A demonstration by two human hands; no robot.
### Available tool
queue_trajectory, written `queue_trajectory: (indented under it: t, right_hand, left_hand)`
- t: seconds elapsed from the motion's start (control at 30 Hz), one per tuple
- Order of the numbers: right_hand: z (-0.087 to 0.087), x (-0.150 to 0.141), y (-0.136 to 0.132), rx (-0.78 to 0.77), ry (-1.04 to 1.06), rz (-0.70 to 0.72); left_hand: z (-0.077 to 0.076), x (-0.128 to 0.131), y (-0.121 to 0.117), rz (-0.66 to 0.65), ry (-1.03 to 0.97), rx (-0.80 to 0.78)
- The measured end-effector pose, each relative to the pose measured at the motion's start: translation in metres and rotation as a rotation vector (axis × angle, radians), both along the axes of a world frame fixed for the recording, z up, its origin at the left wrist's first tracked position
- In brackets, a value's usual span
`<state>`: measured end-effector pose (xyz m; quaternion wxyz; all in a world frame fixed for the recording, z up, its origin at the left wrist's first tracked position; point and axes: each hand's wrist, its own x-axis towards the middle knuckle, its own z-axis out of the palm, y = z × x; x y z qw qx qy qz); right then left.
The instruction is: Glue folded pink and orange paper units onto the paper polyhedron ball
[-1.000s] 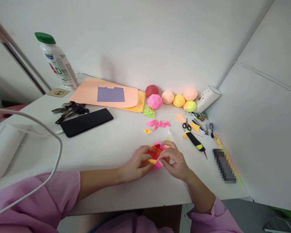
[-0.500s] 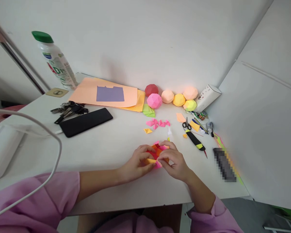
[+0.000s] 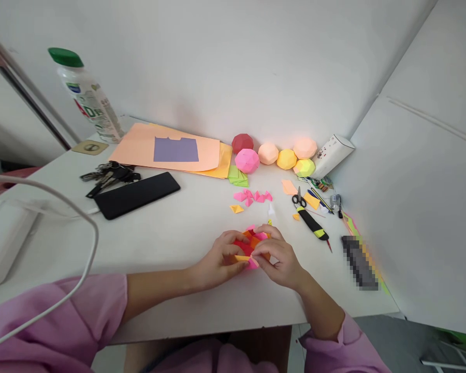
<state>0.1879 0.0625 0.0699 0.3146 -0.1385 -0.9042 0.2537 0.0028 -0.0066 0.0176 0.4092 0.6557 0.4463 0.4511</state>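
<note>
Between my two hands is a pink, orange and red folded-paper model (image 3: 253, 240), hollow and open at the top. My left hand (image 3: 222, 260) curls round its left side, fingers over the rim and thumb at the near edge. On the right, my right hand (image 3: 276, 256) pinches the near rim with thumb and forefinger; the other fingers arch over the far side. The fingers hide much of the model. Just beyond lie small pink folded paper pieces (image 3: 252, 197), a yellow-orange folded piece (image 3: 236, 209) and a small white glue-like tube (image 3: 271, 211).
Along the wall sit several faceted paper balls (image 3: 247, 161). Scissors (image 3: 299, 198) and a black-and-yellow cutter (image 3: 312, 224) lie to the right. At left are a black phone (image 3: 138, 195), keys (image 3: 111, 176), peach paper sheets (image 3: 135, 147), a bottle (image 3: 89, 101) and a white cable (image 3: 95, 238).
Almost nothing differs: both hands keep the same hold on the paper model. The view has shifted very slightly.
</note>
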Motion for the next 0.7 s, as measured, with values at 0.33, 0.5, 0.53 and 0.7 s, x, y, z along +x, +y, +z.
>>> queue_trajectory:
  t: [0.33, 0.5, 0.53, 0.7]
  right_hand:
    - [-0.0001, 0.0028, 0.0044, 0.075, -0.036, -0.088]
    - [-0.0024, 0.0029, 0.0032, 0.042, -0.100, -0.102]
    - [-0.0032, 0.0027, 0.0030, 0.041, -0.102, -0.098]
    - [-0.0052, 0.0019, 0.0025, 0.037, -0.079, -0.077]
  left_hand:
    - [0.0092, -0.0036, -0.0026, -0.009, 0.071, 0.109]
    - [0.0064, -0.0033, -0.0009, -0.004, 0.097, 0.092]
    - [0.0060, -0.0031, -0.0007, -0.001, 0.101, 0.089]
    - [0.0065, -0.0026, -0.0012, 0.005, 0.095, 0.111]
